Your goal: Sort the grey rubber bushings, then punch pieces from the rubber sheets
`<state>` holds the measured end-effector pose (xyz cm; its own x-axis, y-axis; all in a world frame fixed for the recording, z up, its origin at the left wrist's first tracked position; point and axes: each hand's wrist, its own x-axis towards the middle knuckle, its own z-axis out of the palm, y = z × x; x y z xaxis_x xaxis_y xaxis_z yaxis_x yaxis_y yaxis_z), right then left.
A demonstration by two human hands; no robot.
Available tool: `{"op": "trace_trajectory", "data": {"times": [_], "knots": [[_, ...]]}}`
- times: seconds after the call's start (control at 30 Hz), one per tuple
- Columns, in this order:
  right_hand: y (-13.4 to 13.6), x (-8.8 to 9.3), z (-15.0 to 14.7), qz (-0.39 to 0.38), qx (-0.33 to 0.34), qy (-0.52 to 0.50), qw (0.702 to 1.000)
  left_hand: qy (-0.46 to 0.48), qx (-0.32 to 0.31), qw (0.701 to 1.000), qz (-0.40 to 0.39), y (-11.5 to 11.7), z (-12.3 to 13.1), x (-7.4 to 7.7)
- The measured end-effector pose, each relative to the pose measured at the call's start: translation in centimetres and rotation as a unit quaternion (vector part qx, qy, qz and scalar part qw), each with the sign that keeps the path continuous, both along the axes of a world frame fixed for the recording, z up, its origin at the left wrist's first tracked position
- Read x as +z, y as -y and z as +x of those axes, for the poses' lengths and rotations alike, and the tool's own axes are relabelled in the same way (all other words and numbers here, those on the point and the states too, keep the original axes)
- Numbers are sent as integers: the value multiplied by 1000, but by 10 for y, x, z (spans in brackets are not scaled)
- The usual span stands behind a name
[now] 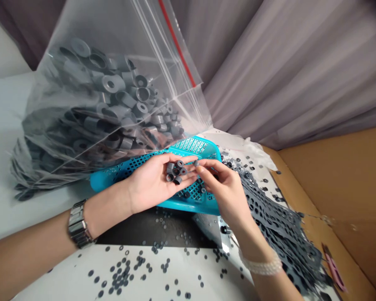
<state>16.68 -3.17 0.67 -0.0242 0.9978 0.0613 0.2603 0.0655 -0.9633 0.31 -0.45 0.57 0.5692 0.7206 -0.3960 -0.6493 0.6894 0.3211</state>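
My left hand [155,182] lies palm up over a blue plastic basket [192,146], cupping several small grey rubber rings [175,171] on its fingers. My right hand [225,188] is beside it, its thumb and forefinger pinched on one small grey ring [196,163] at the edge of that pile. A metal watch [78,228] is on my left wrist and a pearl bracelet [261,265] on my right.
A large clear zip bag [106,100] full of bigger grey rings leans behind the basket. Punched grey rubber sheets [278,221] lie at right. Small grey discs [122,276] are scattered on the white table. Cardboard [338,188] borders the right, with a pink tool [334,267].
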Motion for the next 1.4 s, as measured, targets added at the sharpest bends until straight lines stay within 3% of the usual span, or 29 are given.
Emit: {"op": "trace_trajectory", "data": {"times": [0.1, 0.2, 0.47, 0.7, 0.83, 0.9, 0.97, 1.03, 1.1, 1.4], "knots": [[-3, 6, 4, -144, 20, -233, 962, 14, -3, 1000, 3, 0, 0, -1], [-5, 10, 7, -211, 9, -337, 918, 17, 0, 1000, 12, -1, 0, -2], [-4, 14, 6, -231, 6, -383, 895, 9, -2, 1000, 8, -1, -1, -1], [-6, 16, 12, -202, 15, -359, 911, 0, -3, 1000, 12, 1, 0, 3], [-4, 11, 9, -167, 15, -281, 945, -3, 1, 1000, 11, 1, 0, 4], [0, 9, 4, -93, 7, -162, 982, -2, 2, 1000, 20, 1, 0, 3], [4, 8, -1, 6, 0, 3, 1000, -3, -4, 999, 32, 1, 0, 2], [9, 8, -5, 87, 4, 139, 986, -7, -13, 999, 42, 1, -1, 1], [12, 7, -9, 132, 18, 209, 969, -13, -15, 999, 46, 1, 0, 1], [14, 7, -10, 205, 44, 313, 926, -16, -11, 999, 47, 0, 2, 4]]}}
